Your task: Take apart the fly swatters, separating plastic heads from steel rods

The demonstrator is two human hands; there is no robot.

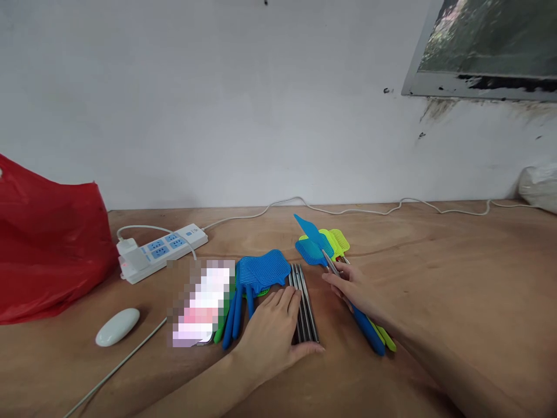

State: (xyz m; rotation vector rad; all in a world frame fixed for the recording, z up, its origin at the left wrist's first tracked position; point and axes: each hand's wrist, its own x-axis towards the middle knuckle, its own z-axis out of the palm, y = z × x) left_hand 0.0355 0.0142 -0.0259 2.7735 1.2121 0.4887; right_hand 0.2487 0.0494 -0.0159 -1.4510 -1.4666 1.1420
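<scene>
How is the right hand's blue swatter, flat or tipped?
Tipped: its blade looks narrow and slanted, while the blue mesh head beside it shows broad. The right hand holds its shaft.

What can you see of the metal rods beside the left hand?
The metal rods are slim, straight and silvery-grey, several lying side by side on the wooden table. Their far ends point toward the wall, close to a blue mesh swatter head. The left hand partly hides them, its thumb by their near ends.
</scene>
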